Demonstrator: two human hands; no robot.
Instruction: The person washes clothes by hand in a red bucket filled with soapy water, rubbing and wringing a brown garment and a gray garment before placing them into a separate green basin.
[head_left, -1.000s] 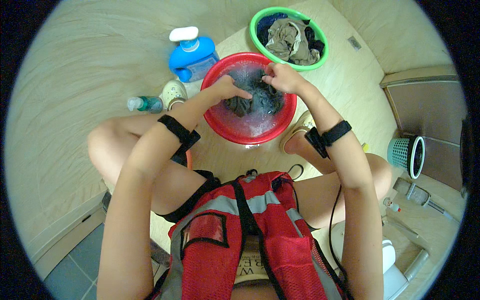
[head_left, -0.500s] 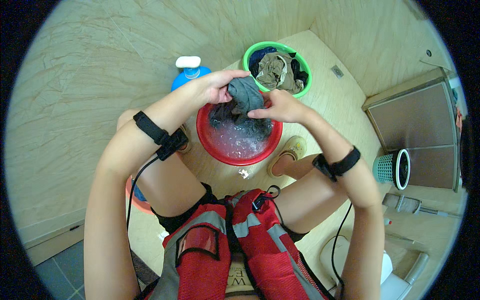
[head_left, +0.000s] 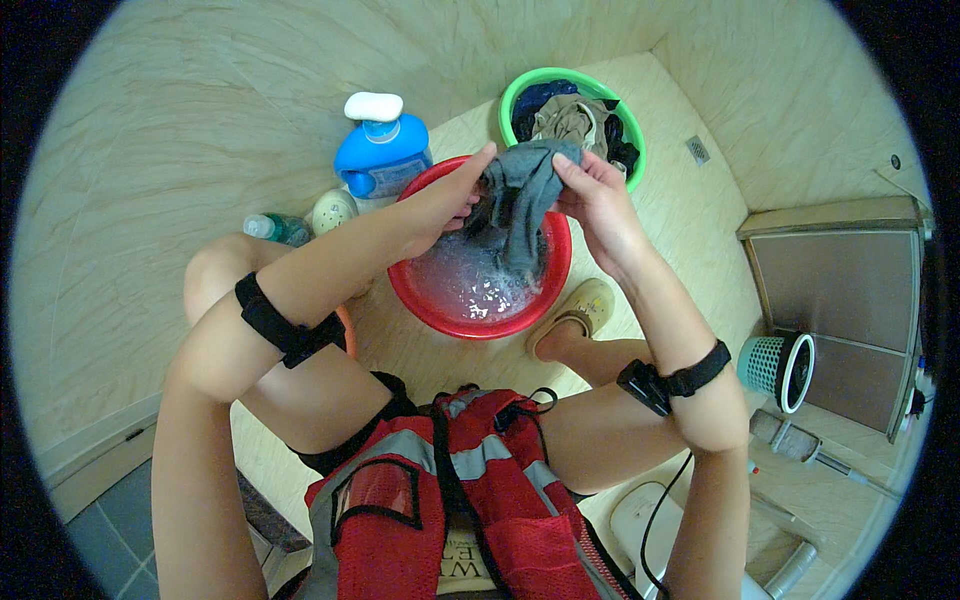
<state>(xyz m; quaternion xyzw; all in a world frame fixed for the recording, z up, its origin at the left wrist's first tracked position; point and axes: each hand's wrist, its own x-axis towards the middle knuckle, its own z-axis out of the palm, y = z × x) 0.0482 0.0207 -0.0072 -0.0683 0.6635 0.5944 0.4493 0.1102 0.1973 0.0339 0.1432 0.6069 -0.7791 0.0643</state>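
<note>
Both my hands hold a wet grey-blue garment (head_left: 540,185) stretched above the red basin (head_left: 480,329). My left hand (head_left: 448,208) is closed on its left side, its fingers partly hidden. At the right upper edge, my right hand (head_left: 598,205) pinches the cloth between thumb and fingers. The garment's lower part hangs down to the sudsy water. Darker cloth shows beside my left hand, and I cannot tell whether it belongs to the same piece. What kind of garment it is does not show.
Behind the red basin stands a green basin (head_left: 641,140) heaped with clothes. A blue detergent bottle (head_left: 385,150) and a green-capless-looking small bottle (head_left: 290,231) stand to the left by the wall. A teal basket (head_left: 762,364) sits at the right, near a floor drain (head_left: 698,150).
My right hand has moved up and right, from the garment's lower side to its upper edge. The garment is now spread wider between my hands. The view has shifted, showing more of the detergent bottle.
</note>
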